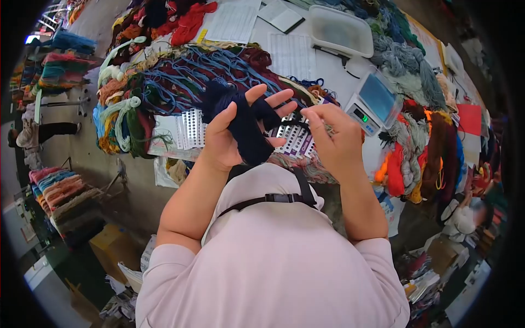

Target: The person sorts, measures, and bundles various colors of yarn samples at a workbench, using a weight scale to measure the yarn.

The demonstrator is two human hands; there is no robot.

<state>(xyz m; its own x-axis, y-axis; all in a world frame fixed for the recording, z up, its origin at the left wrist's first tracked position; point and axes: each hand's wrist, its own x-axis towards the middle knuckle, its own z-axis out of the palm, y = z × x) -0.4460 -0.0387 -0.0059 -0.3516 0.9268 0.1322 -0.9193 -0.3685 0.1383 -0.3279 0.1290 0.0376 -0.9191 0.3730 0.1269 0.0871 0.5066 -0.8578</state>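
A thick navy yarn skein is looped around my left hand, crossing the palm and passing between spread fingers. A loose bundle of the same dark yarn sticks up behind the thumb. To the right, my right hand is closed in a pinch on a dark strand of yarn that runs across from the left hand. Beneath the hands lie cards with rows of dark dots and a purple-edged card, partly covered by the fingers and yarn.
Blue and maroon yarn heaps across the table. A digital scale with a tray stands at right, beside orange and red skeins. Farther back are a plastic tub and printed sheets. Other people are at both sides.
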